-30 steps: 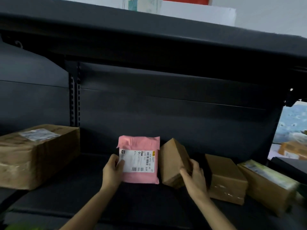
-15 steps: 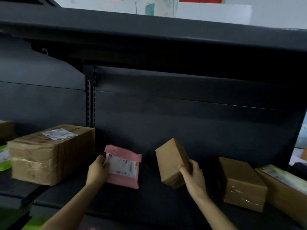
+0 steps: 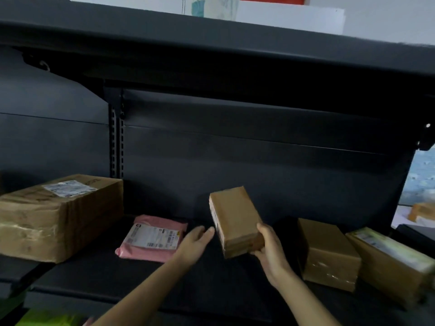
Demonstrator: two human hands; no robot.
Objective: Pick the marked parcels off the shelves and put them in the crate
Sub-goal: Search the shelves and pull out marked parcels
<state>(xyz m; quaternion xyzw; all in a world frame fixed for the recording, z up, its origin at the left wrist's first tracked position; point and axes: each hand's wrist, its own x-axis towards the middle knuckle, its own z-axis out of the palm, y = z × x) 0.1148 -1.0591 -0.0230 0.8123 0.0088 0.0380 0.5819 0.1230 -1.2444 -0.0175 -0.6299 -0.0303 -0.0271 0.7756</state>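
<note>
My right hand (image 3: 270,250) grips a small brown cardboard box (image 3: 235,220) by its lower end and holds it tilted above the dark shelf (image 3: 211,285). Just left of that box, my left hand (image 3: 195,243) reaches with straight fingers and holds nothing. A pink mailer (image 3: 153,238) with a white label lies flat on the shelf beside my left hand. No crate is in sight.
A large taped brown box (image 3: 58,217) sits at the shelf's left end. Two more brown boxes (image 3: 327,252) (image 3: 390,264) lie at the right. The shelf above (image 3: 211,43) overhangs closely. Something green (image 3: 47,320) shows at the bottom left.
My left hand let go of the pink mailer, which now lies flat on the shelf, and moved right toward the small box. My right hand kept the box and raised it slightly.
</note>
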